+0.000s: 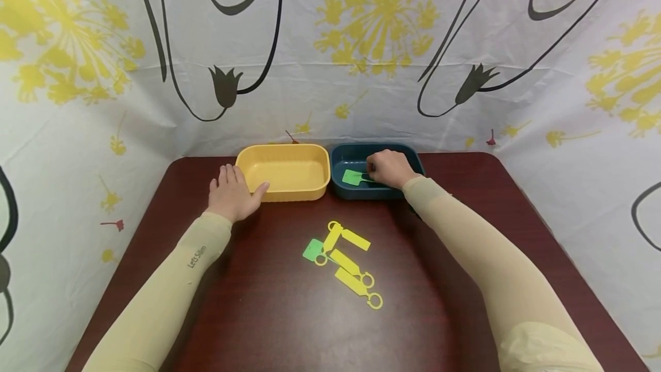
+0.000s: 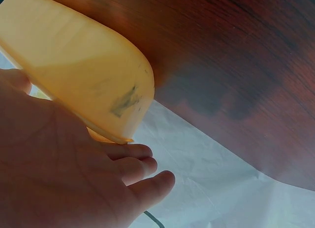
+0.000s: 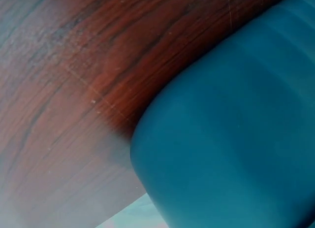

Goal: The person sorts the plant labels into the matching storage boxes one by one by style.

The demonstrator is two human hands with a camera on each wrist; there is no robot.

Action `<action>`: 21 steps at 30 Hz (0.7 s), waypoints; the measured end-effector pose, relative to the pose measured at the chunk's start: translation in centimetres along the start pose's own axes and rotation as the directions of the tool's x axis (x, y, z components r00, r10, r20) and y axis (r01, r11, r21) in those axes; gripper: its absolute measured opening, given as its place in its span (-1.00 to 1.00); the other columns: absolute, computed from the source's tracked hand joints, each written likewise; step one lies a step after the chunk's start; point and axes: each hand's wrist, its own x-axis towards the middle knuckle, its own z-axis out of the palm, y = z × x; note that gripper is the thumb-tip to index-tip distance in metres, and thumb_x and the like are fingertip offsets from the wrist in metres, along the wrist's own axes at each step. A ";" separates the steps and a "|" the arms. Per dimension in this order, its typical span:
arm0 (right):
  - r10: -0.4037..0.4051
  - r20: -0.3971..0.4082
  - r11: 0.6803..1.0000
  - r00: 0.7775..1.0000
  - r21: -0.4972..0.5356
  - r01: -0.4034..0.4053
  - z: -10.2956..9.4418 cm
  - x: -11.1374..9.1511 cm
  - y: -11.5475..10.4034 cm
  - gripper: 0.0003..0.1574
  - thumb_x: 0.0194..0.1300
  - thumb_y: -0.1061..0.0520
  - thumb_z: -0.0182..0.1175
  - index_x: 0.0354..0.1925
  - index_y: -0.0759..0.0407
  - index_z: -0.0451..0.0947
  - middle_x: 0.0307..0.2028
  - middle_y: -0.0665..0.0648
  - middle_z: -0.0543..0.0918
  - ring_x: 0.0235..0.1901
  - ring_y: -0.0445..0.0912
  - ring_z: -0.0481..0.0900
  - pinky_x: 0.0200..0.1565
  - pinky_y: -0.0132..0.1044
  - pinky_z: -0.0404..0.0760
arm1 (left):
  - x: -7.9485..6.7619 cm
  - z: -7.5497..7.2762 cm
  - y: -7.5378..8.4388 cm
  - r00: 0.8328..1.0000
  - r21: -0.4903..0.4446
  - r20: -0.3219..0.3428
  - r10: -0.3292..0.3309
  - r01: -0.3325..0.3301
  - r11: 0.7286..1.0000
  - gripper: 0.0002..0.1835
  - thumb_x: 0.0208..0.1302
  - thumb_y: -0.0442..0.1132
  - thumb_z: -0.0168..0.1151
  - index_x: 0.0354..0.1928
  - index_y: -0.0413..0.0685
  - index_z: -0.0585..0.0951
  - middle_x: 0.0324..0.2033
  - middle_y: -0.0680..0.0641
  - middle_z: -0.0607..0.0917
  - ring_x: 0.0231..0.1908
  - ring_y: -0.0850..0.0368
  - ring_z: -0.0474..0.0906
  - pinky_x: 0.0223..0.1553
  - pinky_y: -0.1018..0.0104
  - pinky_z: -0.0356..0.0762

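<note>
My left hand lies with straight, spread fingers at the near left corner of a yellow rectangular container. In the left wrist view the fingers extend past the rim of the same yellow container. My right hand reaches into a dark blue container with its fingers bent downward. Beside those fingers is a flat green tag with a thin stem that runs under the hand. Whether the fingers pinch it is hidden. The right wrist view shows the blue container's outer wall, but no hand.
On the dark reddish-brown table, several yellow ring-ended tags lie in a loose group, partly overlapping another green tag. Both containers stand side by side at the table's back edge, before a patterned white cloth.
</note>
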 end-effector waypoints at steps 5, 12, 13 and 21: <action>0.014 0.024 1.000 1.000 -0.007 -0.014 -0.1 0.0 -0.1 -0.85 0.32 0.15 0.26 -0.41 -0.06 0.63 -0.51 -0.06 0.57 -0.52 -0.11 0.49 -0.43 -0.18 0.54 | -0.1 -0.1 0.1 1.000 -0.002 -0.007 -0.001 0.001 1.000 0.15 0.43 0.44 -0.33 0.47 -0.61 -0.13 0.46 -0.59 -0.09 0.48 -0.47 -0.22 0.38 -0.39 -0.11; 0.017 0.061 1.000 0.998 0.006 -0.018 -0.3 0.0 -0.2 -0.87 0.33 0.15 0.26 -0.38 -0.03 0.67 -0.48 -0.03 0.60 -0.51 -0.09 0.51 -0.40 -0.16 0.56 | 0.1 0.1 0.0 1.000 0.004 -0.005 -0.007 0.007 1.000 0.14 0.43 0.44 -0.34 0.48 -0.60 -0.14 0.47 -0.58 -0.11 0.49 -0.45 -0.23 0.38 -0.38 -0.12; 0.020 0.064 1.000 0.998 0.005 -0.021 -0.3 0.0 -0.1 -0.87 0.32 0.15 0.27 -0.38 -0.03 0.67 -0.47 -0.03 0.60 -0.50 -0.09 0.51 -0.40 -0.16 0.56 | 0.1 0.1 0.0 1.000 0.003 -0.006 -0.004 0.005 1.000 0.14 0.43 0.44 -0.34 0.47 -0.60 -0.13 0.47 -0.58 -0.11 0.49 -0.46 -0.23 0.38 -0.39 -0.12; 0.035 0.087 0.999 0.996 0.002 -0.036 -0.4 0.1 -0.1 -0.91 0.31 0.13 0.29 -0.35 -0.01 0.71 -0.43 -0.03 0.63 -0.47 -0.10 0.53 -0.35 -0.16 0.59 | -0.2 -0.3 0.3 1.000 0.001 -0.005 -0.003 0.003 1.000 0.13 0.44 0.42 -0.31 0.47 -0.62 -0.12 0.46 -0.59 -0.08 0.48 -0.47 -0.20 0.37 -0.39 -0.10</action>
